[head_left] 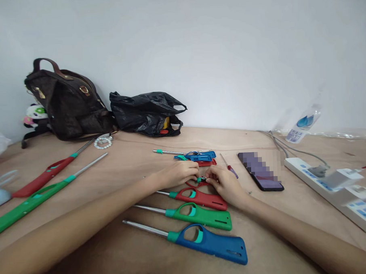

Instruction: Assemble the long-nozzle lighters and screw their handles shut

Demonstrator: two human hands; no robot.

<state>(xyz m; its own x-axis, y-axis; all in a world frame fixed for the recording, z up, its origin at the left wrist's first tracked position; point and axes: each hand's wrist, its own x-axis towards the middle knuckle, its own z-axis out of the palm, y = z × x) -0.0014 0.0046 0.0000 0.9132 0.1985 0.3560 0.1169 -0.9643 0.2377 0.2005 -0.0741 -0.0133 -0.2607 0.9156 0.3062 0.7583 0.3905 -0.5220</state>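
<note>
A small green part [199, 179] was pinched by bent fingertips of the R hand [223, 181], approx. mid-table. The L hand [181, 172] was held just beside; whether its fingers were also closed on the part, could not be told. Below, a red lighter [210, 199], a green lighter [209, 218] & a blue lighter [218, 245] were laid in a row.

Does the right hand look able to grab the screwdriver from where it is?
Probably yes: the screwdriver lies just beyond the right hand, with nothing visible between them. The hand is busy at a small green part, though, so it would likely have to leave that first.
</note>
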